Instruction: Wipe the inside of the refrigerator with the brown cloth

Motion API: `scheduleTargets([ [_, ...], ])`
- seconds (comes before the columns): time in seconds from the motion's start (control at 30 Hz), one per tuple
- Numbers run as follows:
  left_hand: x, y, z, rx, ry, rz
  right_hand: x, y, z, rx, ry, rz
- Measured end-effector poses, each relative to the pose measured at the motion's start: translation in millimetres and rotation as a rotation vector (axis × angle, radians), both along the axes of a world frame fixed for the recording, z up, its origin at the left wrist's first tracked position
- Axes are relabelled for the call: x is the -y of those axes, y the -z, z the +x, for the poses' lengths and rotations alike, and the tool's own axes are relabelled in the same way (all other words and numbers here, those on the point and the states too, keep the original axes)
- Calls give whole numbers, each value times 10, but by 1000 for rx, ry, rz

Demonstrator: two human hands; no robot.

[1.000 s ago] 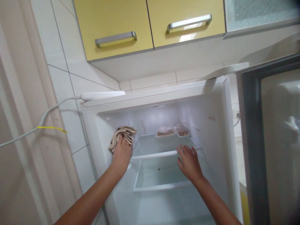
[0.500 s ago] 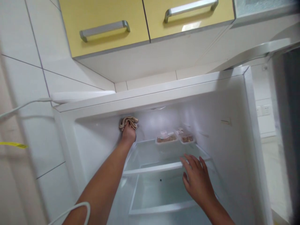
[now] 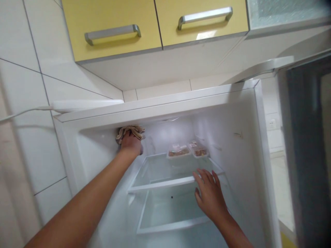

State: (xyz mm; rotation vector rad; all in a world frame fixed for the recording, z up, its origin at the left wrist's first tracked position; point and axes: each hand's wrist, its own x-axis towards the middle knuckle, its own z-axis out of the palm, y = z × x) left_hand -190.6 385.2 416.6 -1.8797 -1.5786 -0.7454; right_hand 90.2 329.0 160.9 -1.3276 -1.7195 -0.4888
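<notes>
My left hand (image 3: 131, 144) is closed on a beige striped cloth (image 3: 129, 131) and presses it against the upper left inner wall of the open fridge (image 3: 240, 137), just under its ceiling. My right hand (image 3: 210, 194) is open, fingers spread, with the fingertips resting at the front edge of the upper glass shelf (image 3: 165, 182). At the back of that shelf sit two clear food trays (image 3: 184, 151) side by side.
A lower glass shelf (image 3: 170, 224) lies below. The fridge door (image 3: 305, 148) stands open at the right. Yellow wall cabinets (image 3: 116, 31) with metal handles hang above. White tiled wall and a white cable (image 3: 23, 112) are at the left.
My left hand has carried the cloth from the front of the left wall up and back to the top corner. The right hand has stayed near the shelf edge.
</notes>
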Motion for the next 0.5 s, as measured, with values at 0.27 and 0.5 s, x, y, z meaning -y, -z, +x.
scheduleTargets([
  [0.27, 1513, 425, -287, -446, -124, 94, 50, -42, 8, 5, -6, -14],
  [0.5, 1506, 1010, -385, -664, -187, -2, 43, -46, 2, -9, -12, -4],
])
